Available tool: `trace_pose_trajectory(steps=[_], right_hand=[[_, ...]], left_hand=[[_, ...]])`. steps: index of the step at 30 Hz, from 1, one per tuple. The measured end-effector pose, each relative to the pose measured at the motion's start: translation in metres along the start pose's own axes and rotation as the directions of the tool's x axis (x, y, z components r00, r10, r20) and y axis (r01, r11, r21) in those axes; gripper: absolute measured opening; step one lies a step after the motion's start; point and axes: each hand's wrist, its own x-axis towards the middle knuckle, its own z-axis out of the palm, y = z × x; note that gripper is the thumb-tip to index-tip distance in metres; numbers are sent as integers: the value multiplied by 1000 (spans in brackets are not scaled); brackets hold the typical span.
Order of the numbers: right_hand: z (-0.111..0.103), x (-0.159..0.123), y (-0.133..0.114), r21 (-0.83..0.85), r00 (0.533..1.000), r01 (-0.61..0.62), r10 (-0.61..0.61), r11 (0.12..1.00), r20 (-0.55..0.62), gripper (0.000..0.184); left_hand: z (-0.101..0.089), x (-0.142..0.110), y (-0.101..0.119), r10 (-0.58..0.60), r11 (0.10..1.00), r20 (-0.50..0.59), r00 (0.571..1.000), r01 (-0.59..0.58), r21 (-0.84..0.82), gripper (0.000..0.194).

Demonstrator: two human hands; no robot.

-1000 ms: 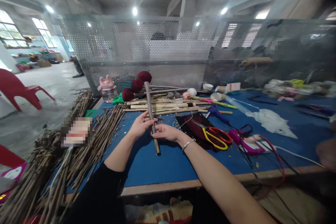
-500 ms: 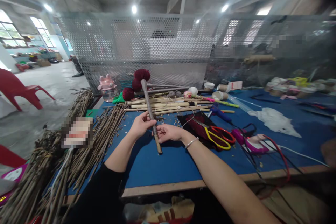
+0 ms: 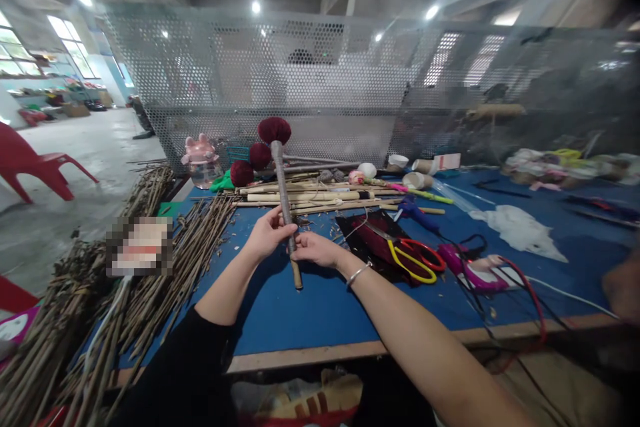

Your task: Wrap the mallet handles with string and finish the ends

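The stick point(image 3: 284, 197) is at the centre of the view, above the blue table point(image 3: 310, 320), tilted so that its top leans towards 11 o'clock and its lower end points towards 6. Its shaft is long, slim and grey, with a dull, slightly uneven surface that looks wrapped. It flares a little at the top, while a short stretch at the lower end is brown, like bare wood. A dark red ball point(image 3: 275, 131) sits at the flared top, rounded and soft-looking, like plush cloth; whether it is fixed there cannot be told.

The left hand point(image 3: 267, 235) has its thumb and fingers closed around the shaft below the middle. The right hand point(image 3: 317, 250) pinches it just beneath, the two hands close together.

From the hands, two more dark red balls point(image 3: 242, 173) lie towards 11 o'clock, and pale sticks point(image 3: 320, 198) lie at 12 to 1. Scissors point(image 3: 411, 260) with yellow and red handles rest on dark cloth point(image 3: 357, 233) at 3 o'clock. A bundle of thin brown twigs point(image 3: 175, 273) spreads at 8 to 9.
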Motion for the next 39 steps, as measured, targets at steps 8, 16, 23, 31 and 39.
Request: trace_pose_trajectory(steps=[8, 16, 23, 31, 39], right_hand=[[-3, 5, -3, 37, 983, 106, -99, 994, -156, 14], [-22, 5, 3, 102, 977, 81, -58, 992, -207, 11], [-23, 3, 0, 157, 973, 93, -57, 983, -222, 11], [-29, -6, -15, 125, 967, 114, -81, 986, -243, 21], [-27, -3, -13, 103, 982, 58, -38, 993, -184, 14]], left_hand=[[10, 1, -10, -46, 998, -181, 983, 39, -39, 45], [41, -13, -17, -525, 826, -96, 845, 480, -295, 35], [43, -13, -14, -534, 824, -78, 842, 497, -273, 25], [43, -16, -11, -481, 794, 52, 875, 461, -396, 24], [37, -16, -14, -446, 863, 11, 895, 433, -262, 44]])
